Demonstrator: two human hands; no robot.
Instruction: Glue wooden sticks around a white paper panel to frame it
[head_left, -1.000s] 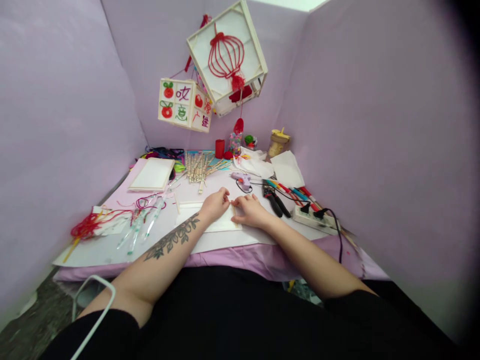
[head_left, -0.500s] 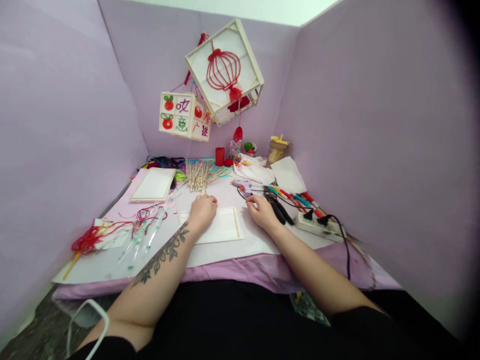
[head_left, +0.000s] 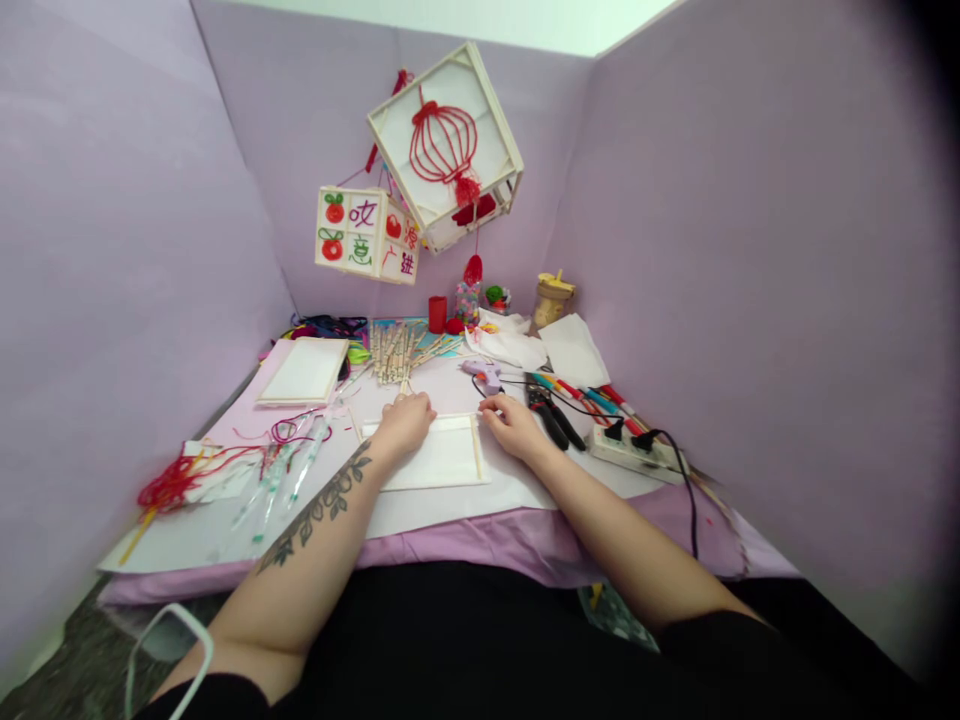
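Observation:
A flat white panel with a pale wooden stick frame [head_left: 435,465] lies on the table in front of me. My left hand [head_left: 405,422] rests over its far left part, fingers curled together at the far edge; whatever they pinch is hidden. Thumb and forefinger of my right hand [head_left: 514,425] come together at the panel's far right corner, and what lies between them is too small to make out. Beyond the right hand lies a lilac glue gun [head_left: 486,374]. Black-handled pliers [head_left: 551,412] are just to its right.
Behind my left hand lies a bundle of wooden sticks [head_left: 391,352]. A second framed panel [head_left: 306,370] and red yarn [head_left: 176,485] are at left. On the right stand a power strip [head_left: 637,452] with cords and a cup [head_left: 553,298]. Paper lanterns [head_left: 450,145] hang above the back.
My right hand has moved left, its fingertips now at the panel's far right corner. My left hand stays at about the same place on the panel's far edge.

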